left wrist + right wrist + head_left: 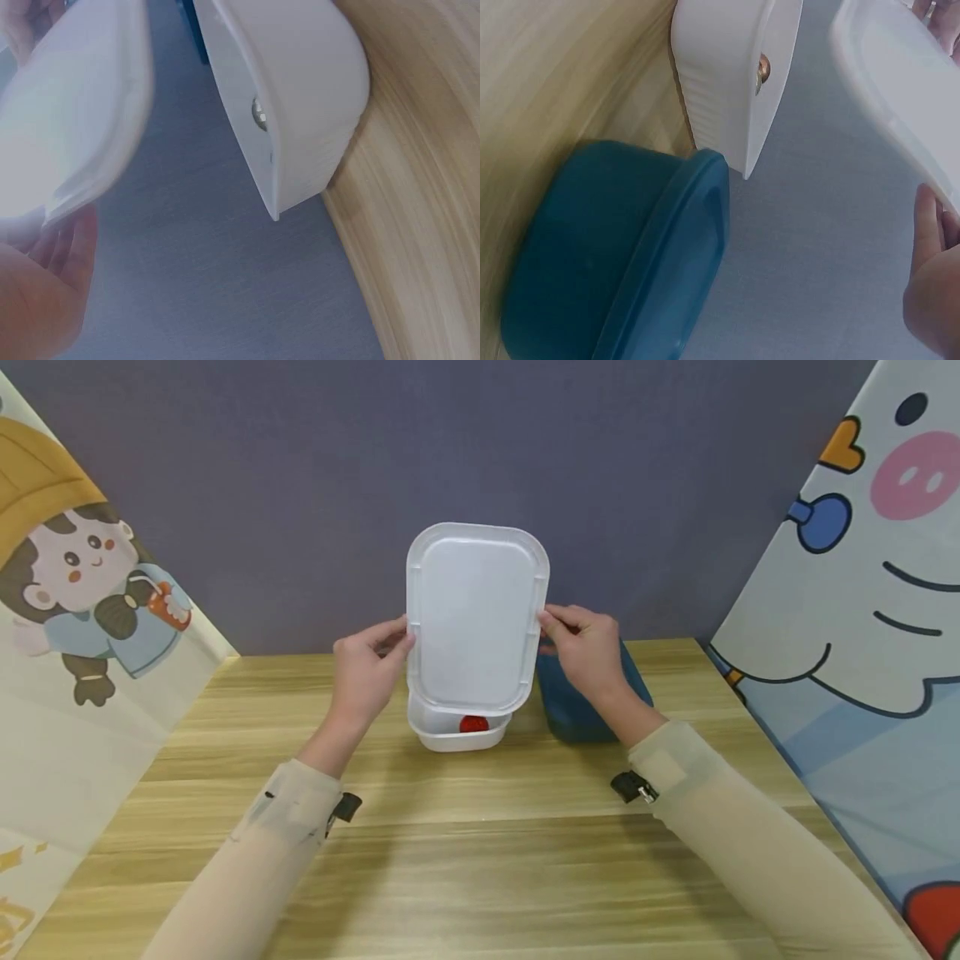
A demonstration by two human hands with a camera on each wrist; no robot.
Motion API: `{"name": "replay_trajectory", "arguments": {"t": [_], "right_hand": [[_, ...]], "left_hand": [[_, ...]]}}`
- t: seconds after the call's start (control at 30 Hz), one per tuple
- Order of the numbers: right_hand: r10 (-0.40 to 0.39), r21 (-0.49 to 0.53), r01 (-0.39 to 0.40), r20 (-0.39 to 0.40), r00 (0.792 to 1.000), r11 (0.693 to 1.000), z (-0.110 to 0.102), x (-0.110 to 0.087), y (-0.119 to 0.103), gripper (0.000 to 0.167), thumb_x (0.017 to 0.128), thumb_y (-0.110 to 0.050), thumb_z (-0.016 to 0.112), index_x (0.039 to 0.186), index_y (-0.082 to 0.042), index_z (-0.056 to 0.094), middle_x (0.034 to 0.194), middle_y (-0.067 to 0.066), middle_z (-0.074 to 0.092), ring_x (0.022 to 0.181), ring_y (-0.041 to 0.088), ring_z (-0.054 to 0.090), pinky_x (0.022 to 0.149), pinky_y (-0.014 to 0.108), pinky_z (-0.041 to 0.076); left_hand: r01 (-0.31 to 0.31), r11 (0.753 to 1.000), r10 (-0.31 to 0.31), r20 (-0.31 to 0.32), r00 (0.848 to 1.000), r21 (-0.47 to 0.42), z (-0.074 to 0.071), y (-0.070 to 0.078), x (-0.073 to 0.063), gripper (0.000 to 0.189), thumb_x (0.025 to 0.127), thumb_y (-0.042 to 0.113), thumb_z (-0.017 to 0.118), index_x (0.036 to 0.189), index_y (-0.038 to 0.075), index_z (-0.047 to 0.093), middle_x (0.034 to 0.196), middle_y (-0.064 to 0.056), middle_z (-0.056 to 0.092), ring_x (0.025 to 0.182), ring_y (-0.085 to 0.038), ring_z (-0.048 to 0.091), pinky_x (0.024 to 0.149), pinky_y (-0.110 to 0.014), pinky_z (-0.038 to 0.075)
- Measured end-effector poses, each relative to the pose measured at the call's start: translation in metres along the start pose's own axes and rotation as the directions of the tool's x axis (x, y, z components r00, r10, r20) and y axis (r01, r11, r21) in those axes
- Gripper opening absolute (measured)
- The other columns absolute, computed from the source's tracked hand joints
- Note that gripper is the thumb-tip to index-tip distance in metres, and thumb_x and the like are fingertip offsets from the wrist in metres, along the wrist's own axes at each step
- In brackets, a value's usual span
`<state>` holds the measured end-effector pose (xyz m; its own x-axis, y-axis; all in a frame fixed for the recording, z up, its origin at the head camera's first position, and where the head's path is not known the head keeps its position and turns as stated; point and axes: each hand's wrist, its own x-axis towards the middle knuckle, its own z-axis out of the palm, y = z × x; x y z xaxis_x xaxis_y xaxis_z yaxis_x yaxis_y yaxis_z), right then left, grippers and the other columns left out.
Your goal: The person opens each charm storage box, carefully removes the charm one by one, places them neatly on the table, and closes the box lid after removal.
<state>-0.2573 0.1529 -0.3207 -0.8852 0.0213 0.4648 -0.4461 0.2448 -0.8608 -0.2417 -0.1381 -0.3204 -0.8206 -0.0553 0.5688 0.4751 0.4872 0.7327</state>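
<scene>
A white rectangular lid (480,618) with rounded corners is held up, tilted, its broad face toward the head camera. My left hand (369,672) pinches its left edge; my right hand (587,652) pinches the right edge. Below and behind the lid, a white plastic container (461,742) stands on the table without its lid, partly hidden. A red round thing (473,724) shows inside it. The left wrist view shows a shiny metallic object (259,114) in the container, and the right wrist view a copper-coloured round one (763,68).
A dark teal box (585,247) with its lid on stands right of the white container, partly behind my right hand. The wooden table (480,868) meets a grey-blue wall (480,443) at the back. Cartoon-printed panels (97,585) flank both sides.
</scene>
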Motion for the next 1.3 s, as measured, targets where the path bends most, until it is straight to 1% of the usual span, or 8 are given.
{"name": "replay_trajectory", "arguments": {"t": [0.13,0.27,0.4,0.53,0.73,0.97,1.1,1.3], "right_hand": [[0.050,0.005,-0.050,-0.010,0.999,0.999,0.004,-0.003,0.000,0.030,0.105,-0.020,0.070,0.127,-0.001,0.077,0.110,0.026,0.075,0.083,0.003,0.073,0.073,0.023,0.066],[0.046,-0.028,-0.047,-0.024,0.999,0.998,0.009,-0.004,0.001,0.029,0.104,-0.026,0.071,0.120,-0.002,0.080,0.103,0.022,0.077,0.082,0.011,0.074,0.071,0.025,0.066],[0.026,-0.039,-0.026,-0.009,1.000,0.999,0.015,-0.006,0.002,0.028,0.103,-0.024,0.073,0.117,0.000,0.079,0.099,0.022,0.077,0.076,0.011,0.074,0.070,0.030,0.067],[0.019,-0.047,-0.019,0.010,1.000,0.999,0.022,-0.009,0.001,0.026,0.103,-0.019,0.073,0.120,0.000,0.078,0.100,0.022,0.078,0.076,0.014,0.075,0.068,0.024,0.065],[0.041,-0.069,-0.036,0.060,0.997,0.997,0.036,-0.016,-0.004,0.028,0.103,-0.020,0.072,0.124,-0.002,0.076,0.107,0.018,0.079,0.087,0.031,0.077,0.069,0.023,0.064],[0.059,-0.119,-0.038,0.181,0.982,0.992,0.057,-0.026,-0.010,0.035,0.106,-0.019,0.068,0.138,-0.005,0.069,0.119,0.014,0.077,0.091,0.028,0.080,0.076,0.033,0.067],[0.109,-0.193,-0.050,0.307,0.946,0.980,0.072,-0.029,-0.012,0.047,0.107,-0.022,0.065,0.151,-0.008,0.058,0.129,0.013,0.072,0.104,0.025,0.078,0.078,0.032,0.065],[0.200,-0.288,-0.051,0.518,0.832,0.956,0.096,-0.038,-0.016,0.067,0.109,-0.030,0.063,0.165,-0.005,0.035,0.139,0.011,0.065,0.115,0.023,0.072,0.088,0.031,0.064]], "left_hand": [[0.031,0.999,-0.030,0.018,0.999,-0.018,0.000,-0.002,-0.002,0.034,0.096,-0.002,0.075,0.129,-0.003,0.073,0.132,-0.019,0.073,0.100,-0.036,0.080,0.080,-0.012,0.061],[0.131,0.990,-0.129,0.029,0.991,-0.046,-0.002,-0.005,-0.002,0.033,0.097,-0.001,0.074,0.130,-0.001,0.075,0.128,-0.019,0.077,0.099,-0.033,0.078,0.075,-0.009,0.059],[0.278,0.951,-0.272,0.063,0.960,-0.131,-0.005,-0.009,-0.001,0.034,0.099,-0.001,0.071,0.133,-0.001,0.073,0.123,-0.022,0.077,0.094,-0.017,0.075,0.069,-0.015,0.062],[0.394,0.884,-0.382,0.097,0.919,-0.253,-0.009,-0.011,-0.002,0.037,0.100,-0.002,0.069,0.137,-0.002,0.069,0.129,-0.024,0.073,0.088,-0.005,0.075,0.072,-0.025,0.066],[0.470,0.823,-0.462,0.105,0.881,-0.321,-0.022,-0.014,-0.006,0.040,0.101,-0.002,0.068,0.141,-0.001,0.067,0.125,-0.015,0.073,0.087,-0.007,0.076,0.078,-0.029,0.067],[0.511,0.780,-0.517,0.087,0.851,-0.362,-0.046,-0.023,-0.010,0.042,0.101,-0.002,0.067,0.143,-0.002,0.064,0.109,0.001,0.070,0.083,-0.006,0.075,0.074,-0.025,0.066],[0.548,0.760,-0.555,0.090,0.827,-0.348,-0.062,-0.033,-0.014,0.045,0.101,0.000,0.067,0.146,-0.001,0.061,0.108,0.005,0.070,0.083,-0.003,0.074,0.070,-0.022,0.065],[0.589,0.724,-0.601,0.093,0.794,-0.359,-0.086,-0.051,-0.025,0.048,0.101,0.000,0.067,0.148,-0.003,0.058,0.104,0.010,0.071,0.082,-0.001,0.073,0.066,-0.022,0.065]]}}
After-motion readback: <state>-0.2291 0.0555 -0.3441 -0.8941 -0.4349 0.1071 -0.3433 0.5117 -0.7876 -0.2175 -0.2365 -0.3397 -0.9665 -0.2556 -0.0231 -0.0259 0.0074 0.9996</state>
